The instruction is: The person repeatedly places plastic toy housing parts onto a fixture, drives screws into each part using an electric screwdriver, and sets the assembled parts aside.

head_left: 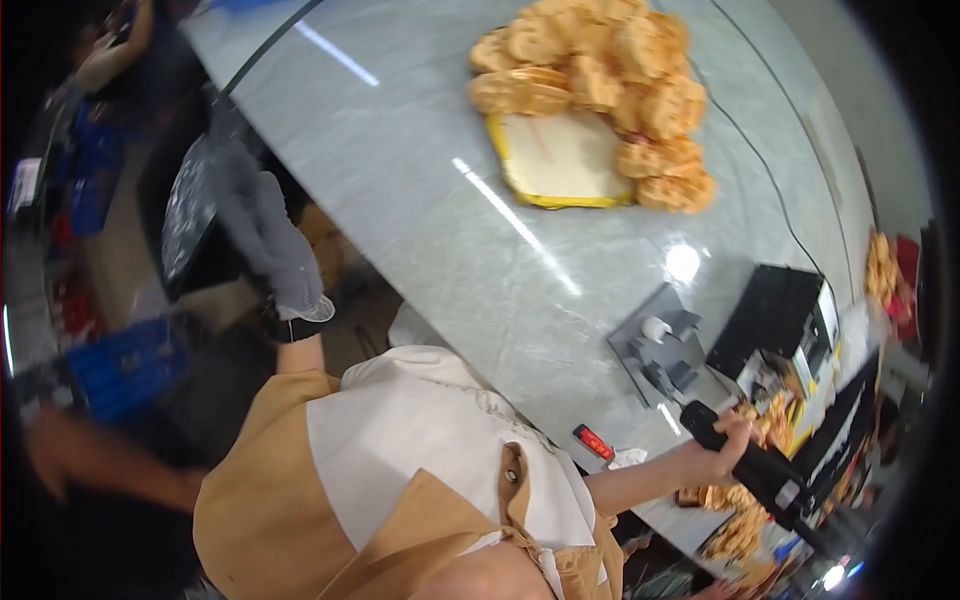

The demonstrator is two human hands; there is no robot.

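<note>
Nearest the camera, tan-and-white shirt (400, 450) across the lower centre of the frame, collar toward the bottom edge. At lower left, blurred bare arm (120, 465) of another person, below blue crates (125, 368). Left of centre, left forearm (300, 353) out of a tan sleeve, ending at a black band (298, 328) and grey cloth; left hand not to be made out there, so no telling its state. From upper left to lower right, grey glossy bench (400, 190). Upper centre, on its surface, pale board (560, 155) with a yellow rim, orange crinkled pieces (665, 105) heaped over its upper and right sides. Lower down, near the bench edge, red-and-black packet (594, 441), with crumpled white tissue (628, 459) just beside. Right of centre, grey stand (650, 352) with a white knob. At lower right, right hand (733, 447) closed around a black tool (768, 482), long axis slanting from upper left to lower right, upper end toward the stand; stand up and to the left of this hand, right arm far nearer than left. Above the hand, near the stand, black box (768, 310) with a cable.
</note>
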